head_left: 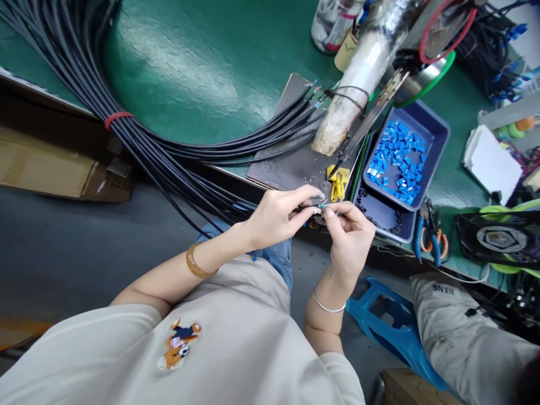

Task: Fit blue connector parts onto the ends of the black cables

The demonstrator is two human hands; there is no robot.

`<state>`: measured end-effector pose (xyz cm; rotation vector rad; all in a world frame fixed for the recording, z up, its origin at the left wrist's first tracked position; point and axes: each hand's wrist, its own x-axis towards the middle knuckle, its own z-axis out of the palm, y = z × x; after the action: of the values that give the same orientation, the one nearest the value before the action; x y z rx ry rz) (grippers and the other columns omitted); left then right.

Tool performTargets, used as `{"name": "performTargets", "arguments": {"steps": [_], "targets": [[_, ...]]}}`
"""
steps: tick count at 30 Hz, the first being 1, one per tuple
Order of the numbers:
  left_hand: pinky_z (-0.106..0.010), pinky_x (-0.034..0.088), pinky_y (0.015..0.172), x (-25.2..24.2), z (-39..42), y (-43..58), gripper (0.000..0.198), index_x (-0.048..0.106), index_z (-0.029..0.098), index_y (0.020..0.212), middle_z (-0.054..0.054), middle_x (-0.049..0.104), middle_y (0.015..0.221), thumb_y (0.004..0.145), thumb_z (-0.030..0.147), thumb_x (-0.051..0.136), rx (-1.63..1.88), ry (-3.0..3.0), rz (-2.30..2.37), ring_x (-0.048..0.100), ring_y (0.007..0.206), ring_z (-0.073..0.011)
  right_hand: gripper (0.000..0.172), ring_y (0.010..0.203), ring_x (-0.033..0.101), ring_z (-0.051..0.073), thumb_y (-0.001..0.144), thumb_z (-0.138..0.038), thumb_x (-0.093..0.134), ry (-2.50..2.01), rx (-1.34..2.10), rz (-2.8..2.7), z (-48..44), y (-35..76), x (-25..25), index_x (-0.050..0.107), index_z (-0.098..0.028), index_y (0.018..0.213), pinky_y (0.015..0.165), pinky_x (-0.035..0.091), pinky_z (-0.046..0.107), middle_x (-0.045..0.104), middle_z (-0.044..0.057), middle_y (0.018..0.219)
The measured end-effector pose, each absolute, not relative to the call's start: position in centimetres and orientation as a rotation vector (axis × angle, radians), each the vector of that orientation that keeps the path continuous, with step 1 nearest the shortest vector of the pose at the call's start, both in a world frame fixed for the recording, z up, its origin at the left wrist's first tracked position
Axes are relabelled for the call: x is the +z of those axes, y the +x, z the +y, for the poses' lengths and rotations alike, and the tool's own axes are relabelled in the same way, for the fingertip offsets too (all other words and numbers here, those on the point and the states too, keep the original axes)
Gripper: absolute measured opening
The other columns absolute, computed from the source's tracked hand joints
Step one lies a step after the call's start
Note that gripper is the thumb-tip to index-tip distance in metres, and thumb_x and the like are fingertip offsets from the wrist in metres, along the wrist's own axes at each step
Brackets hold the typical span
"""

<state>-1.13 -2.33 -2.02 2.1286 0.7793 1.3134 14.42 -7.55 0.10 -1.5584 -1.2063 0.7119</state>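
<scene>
Between thumb and fingers, my left hand [280,215] pinches the end of a black cable, close to its thin coloured wires [322,205]. My right hand [349,229] meets it there, thumb and forefinger closed on the wire tips. Anything smaller in that pinch is too fine to make out. A thick bundle of black cables [139,140], tied with a red band [118,118], sweeps in from the upper left. Some stripped ends rest on a dark board [278,163]. Just beyond my fingers lies a yellow wire stripper [338,183].
A blue-grey bin [439,132] of small blue connectors [400,154] sits over another bin [407,230] with small black parts. Pliers [431,233] lie at the green table's edge. A wrapped tube [350,104] overhangs the board. A blue stool [392,320] and a co-worker's sleeve [459,332] are at right.
</scene>
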Motion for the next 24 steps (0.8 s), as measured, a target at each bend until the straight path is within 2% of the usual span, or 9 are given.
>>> {"name": "performTargets", "arguments": {"steps": [4,8,12,17,20,22,24], "targets": [[-0.018,0.050,0.067,-2.0,-2.3,-1.3,0.013,0.066,0.014,0.099,-0.004,0.075,0.086,0.093,0.011,0.054,1.341,2.136,0.721,0.068,0.073,-0.0097,0.010,0.055,0.045,0.007,0.077,-0.030,0.071,-1.517,0.816,-1.145,-7.2,14.7,0.0,0.070,-0.019,0.076,0.048,0.033,0.020,0.062,-0.003,0.069],[-0.020,0.049,0.063,-2.4,-2.0,-1.2,0.021,0.068,0.015,0.098,-0.004,0.072,0.080,0.098,0.017,0.047,1.271,2.313,0.736,0.067,0.070,-0.0113,0.016,0.054,0.045,0.006,0.076,-0.034,0.073,-1.550,0.894,-1.124,-7.2,15.4,0.0,0.070,-0.019,0.078,0.047,0.034,0.020,0.064,-0.001,0.071],[-0.022,0.047,0.065,-2.7,-1.7,-1.3,0.027,0.069,0.017,0.099,-0.005,0.073,0.084,0.100,0.019,0.042,1.202,2.533,0.718,0.068,0.073,-0.0123,0.018,0.050,0.040,0.005,0.076,-0.035,0.072,-1.554,0.934,-1.117,-7.3,15.9,-0.2,0.070,-0.017,0.079,0.046,0.033,0.019,0.061,-0.002,0.068],[-0.023,0.044,0.063,-2.5,-1.5,-1.5,0.026,0.069,0.018,0.096,-0.005,0.071,0.082,0.099,0.020,0.043,1.174,2.577,0.656,0.066,0.071,-0.0126,0.014,0.045,0.031,0.002,0.076,-0.031,0.073,-1.504,0.998,-1.104,-7.4,16.1,-0.3,0.069,-0.018,0.080,0.043,0.025,0.018,0.056,-0.005,0.063],[-0.022,0.044,0.064,-2.1,-1.5,-1.5,0.020,0.067,0.017,0.102,-0.005,0.071,0.085,0.097,0.020,0.047,1.108,2.313,0.682,0.064,0.072,-0.0119,0.012,0.047,0.034,0.004,0.078,-0.030,0.071,-1.520,0.905,-1.164,-7.4,15.7,-0.2,0.068,-0.018,0.078,0.043,0.026,0.020,0.057,-0.005,0.064],[-0.020,0.044,0.061,-1.5,-1.5,-1.5,0.017,0.064,0.015,0.104,-0.001,0.067,0.076,0.094,0.019,0.051,1.009,2.032,0.696,0.059,0.065,-0.0094,0.011,0.049,0.037,0.005,0.081,-0.029,0.069,-1.553,0.741,-1.259,-7.5,15.1,0.0,0.067,-0.019,0.077,0.045,0.029,0.021,0.059,-0.004,0.068],[-0.019,0.040,0.055,-0.9,-1.4,-1.7,0.012,0.062,0.014,0.098,0.003,0.057,0.065,0.092,0.020,0.054,0.880,1.734,0.665,0.050,0.055,-0.0070,0.009,0.051,0.038,0.006,0.085,-0.026,0.067,-1.578,0.474,-1.412,-7.8,14.4,0.2,0.067,-0.019,0.078,0.049,0.033,0.023,0.060,-0.002,0.071]]}}
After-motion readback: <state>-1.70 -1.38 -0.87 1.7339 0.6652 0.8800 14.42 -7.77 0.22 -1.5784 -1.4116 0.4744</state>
